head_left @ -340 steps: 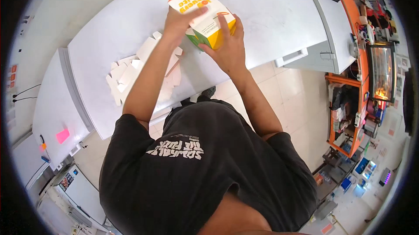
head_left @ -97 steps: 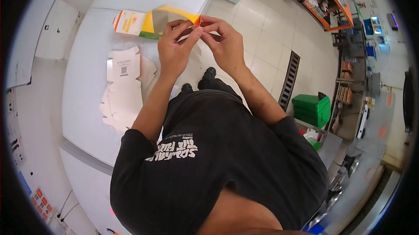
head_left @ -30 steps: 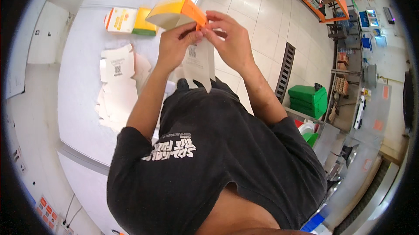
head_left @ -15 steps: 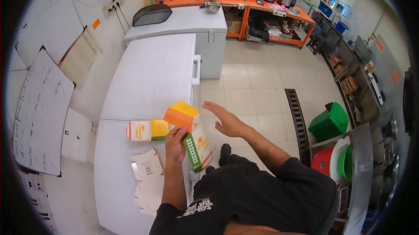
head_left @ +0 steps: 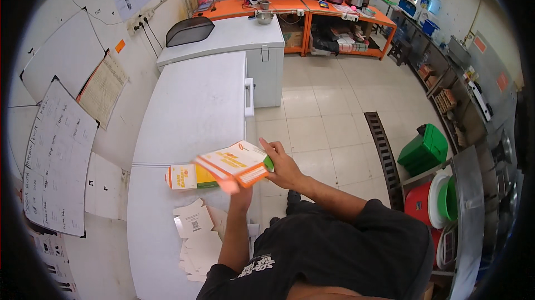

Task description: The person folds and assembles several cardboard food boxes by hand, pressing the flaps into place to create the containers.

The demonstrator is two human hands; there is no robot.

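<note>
A white, yellow and orange carton box (head_left: 234, 159) is held tilted over the near edge of the white chest freezer (head_left: 186, 99). My right hand (head_left: 285, 167) grips its right end, where a green flap shows. My left hand (head_left: 239, 195) is closed at the box's near left edge, its fingertips smeared by motion. Partly behind the held box, a second white, yellow and green carton box (head_left: 183, 177) lies on the freezer lid. Closer to me rest several flat, unfolded carton blanks (head_left: 199, 247), pale side up.
A second white freezer (head_left: 234, 31) adjoins at the far end, with a dark mesh cover (head_left: 189, 31) on it. An orange table (head_left: 304, 7) stands behind. On the right are a green bin (head_left: 422, 150), a floor drain (head_left: 382, 158) and metal shelving (head_left: 467, 211).
The box has turned from upright to lying flatter, its printed white face now up. My right hand, apart from it before, has closed on its right end. The head view has shifted slightly.
</note>
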